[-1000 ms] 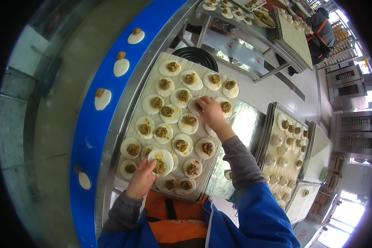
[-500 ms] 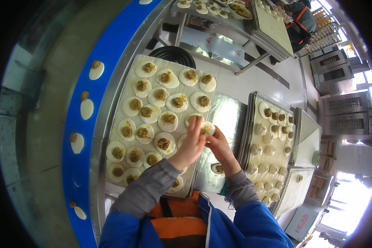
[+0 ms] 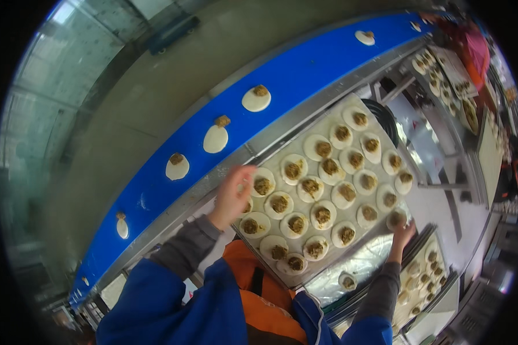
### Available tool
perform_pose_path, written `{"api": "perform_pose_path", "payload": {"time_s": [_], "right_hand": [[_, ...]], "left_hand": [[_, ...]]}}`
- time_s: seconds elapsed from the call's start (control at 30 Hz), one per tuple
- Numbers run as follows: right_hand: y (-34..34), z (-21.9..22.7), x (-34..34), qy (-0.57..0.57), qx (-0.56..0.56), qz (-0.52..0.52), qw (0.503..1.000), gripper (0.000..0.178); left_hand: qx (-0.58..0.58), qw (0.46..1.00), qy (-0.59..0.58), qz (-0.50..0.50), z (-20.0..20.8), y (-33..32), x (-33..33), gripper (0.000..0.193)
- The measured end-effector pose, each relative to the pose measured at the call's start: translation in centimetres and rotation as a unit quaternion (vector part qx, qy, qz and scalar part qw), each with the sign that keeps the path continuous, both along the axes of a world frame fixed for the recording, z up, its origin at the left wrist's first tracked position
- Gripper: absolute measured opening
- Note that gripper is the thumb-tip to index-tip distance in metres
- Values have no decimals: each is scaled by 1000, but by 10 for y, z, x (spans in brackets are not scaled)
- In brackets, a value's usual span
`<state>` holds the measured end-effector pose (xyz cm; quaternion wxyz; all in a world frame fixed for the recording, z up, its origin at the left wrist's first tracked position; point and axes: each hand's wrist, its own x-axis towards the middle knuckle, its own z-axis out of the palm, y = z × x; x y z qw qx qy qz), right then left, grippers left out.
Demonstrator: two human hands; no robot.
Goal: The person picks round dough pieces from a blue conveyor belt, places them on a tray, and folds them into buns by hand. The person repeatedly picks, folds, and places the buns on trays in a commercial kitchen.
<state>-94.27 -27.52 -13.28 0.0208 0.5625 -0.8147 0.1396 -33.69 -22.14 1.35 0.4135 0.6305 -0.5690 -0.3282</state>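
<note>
A parchment-lined tray point(image 3: 305, 129) carries rows of flat white dough rounds point(image 3: 322, 214), each with a brown-green lump of filling. My left hand point(image 3: 231, 198) is raised over the tray's left edge, beside the blue conveyor belt point(image 3: 305, 75); its fingers are loosely bent and apart, holding nothing. Down at the tray's right corner, my right hand point(image 3: 404, 233) has its fingers on the edge of a filled dough round point(image 3: 396, 219). Blur softens that grip. Another filled round point(image 3: 347, 280) lies by itself on the shiny metal surface point(image 3: 360, 261) beside the tray.
Dough rounds with brown lumps, such as one point(image 3: 256, 99), are spaced along the belt. To my right stands a second tray point(image 3: 423, 270) with shaped buns and filled rounds. A black round object point(image 3: 381, 118) sits behind my tray. A person point(image 3: 472, 49) is at the far right.
My view has swung left toward the belt. My hands, together on one filled round before, are now apart: the left toward the belt, the right at the tray's right corner.
</note>
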Motion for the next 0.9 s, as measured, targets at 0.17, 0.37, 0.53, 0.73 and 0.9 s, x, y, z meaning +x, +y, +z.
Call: {"api": "perform_pose_path", "payload": {"time_s": [0.17, 0.37, 0.53, 0.73, 0.9], "right_hand": [[-52, 81, 167, -287, -87, 144, 943, 40], [-121, 109, 502, -293, -14, 605, 740, 54], [-129, 95, 637, -102, 88, 663, 736, 45], [-96, 72, 681, -209, 175, 662, 699, 39], [-53, 53, 756, -107, 313, 617, 714, 21]], "left_hand": [[-53, 940, -284, 181, -25, -37, 115, 47], [43, 933, -335, 125, -59, -28, 174, 40], [114, 963, -39, 242, -51, 48, 218, 35], [105, 939, -232, 231, -75, 146, 258, 42], [287, 923, 56, 249, -80, 192, 338, 64]]}}
